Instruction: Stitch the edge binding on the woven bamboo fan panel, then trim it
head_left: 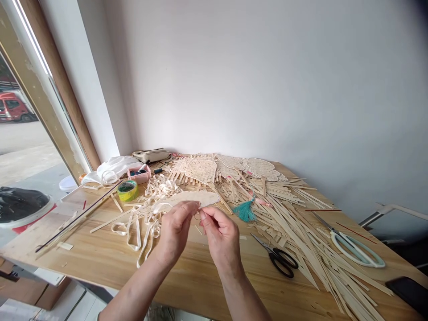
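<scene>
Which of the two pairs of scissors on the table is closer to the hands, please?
The black-handled scissors are closer, lying just right of the right hand. The pale-green-handled scissors lie farther right, beyond the pile of pale strips.

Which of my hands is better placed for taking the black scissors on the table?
Probably your right hand: the black-handled scissors lie on its side, with nothing between them. Your left hand is farther away, beyond the right hand, near the pale fan-shaped piece.
</scene>
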Tool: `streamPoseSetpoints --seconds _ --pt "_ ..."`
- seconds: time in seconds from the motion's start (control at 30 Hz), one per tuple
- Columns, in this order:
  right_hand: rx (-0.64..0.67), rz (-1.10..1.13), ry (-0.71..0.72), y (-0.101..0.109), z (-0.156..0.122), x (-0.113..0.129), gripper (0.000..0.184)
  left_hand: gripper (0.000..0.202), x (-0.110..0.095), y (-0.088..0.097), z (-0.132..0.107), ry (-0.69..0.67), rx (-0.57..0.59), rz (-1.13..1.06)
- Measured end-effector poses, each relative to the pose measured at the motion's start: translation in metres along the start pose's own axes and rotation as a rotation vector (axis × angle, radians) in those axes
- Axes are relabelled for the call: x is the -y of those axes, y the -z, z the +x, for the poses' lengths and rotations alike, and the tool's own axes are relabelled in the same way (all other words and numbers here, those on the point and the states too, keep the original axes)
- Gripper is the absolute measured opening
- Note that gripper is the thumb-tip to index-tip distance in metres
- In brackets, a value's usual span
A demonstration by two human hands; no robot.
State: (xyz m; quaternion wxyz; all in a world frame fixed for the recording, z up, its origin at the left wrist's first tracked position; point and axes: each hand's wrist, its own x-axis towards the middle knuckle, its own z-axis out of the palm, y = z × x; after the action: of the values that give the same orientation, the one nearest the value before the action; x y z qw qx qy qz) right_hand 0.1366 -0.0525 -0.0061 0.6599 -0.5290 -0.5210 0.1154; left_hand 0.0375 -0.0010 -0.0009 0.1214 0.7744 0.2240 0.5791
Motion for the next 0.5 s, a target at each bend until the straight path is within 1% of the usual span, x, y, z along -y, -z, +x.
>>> streamPoseSetpoints --seconds 0.07,0.17,0.33,0.5 --pt "0.005 0.011 0.001 0.000 0.001 0.000 0.020 0.013 0.000 -0.001 -0.001 -0.044 0.008 0.017" --pt "0.016 0.044 -0.013 0.000 0.002 0.000 0.017 0.013 0.001 -0.002 -0.001 -0.108 -0.008 0.055" --pt "-0.001 0.188 -0.019 -0.003 -0.003 -0.006 0.013 0.018 0.005 -0.001 -0.006 -0.212 -0.004 0.108" --pt "0.037 0.278 -0.019 -0.002 -0.007 -0.010 0.011 0.022 0.006 0.000 -0.011 -0.247 0.002 0.116"
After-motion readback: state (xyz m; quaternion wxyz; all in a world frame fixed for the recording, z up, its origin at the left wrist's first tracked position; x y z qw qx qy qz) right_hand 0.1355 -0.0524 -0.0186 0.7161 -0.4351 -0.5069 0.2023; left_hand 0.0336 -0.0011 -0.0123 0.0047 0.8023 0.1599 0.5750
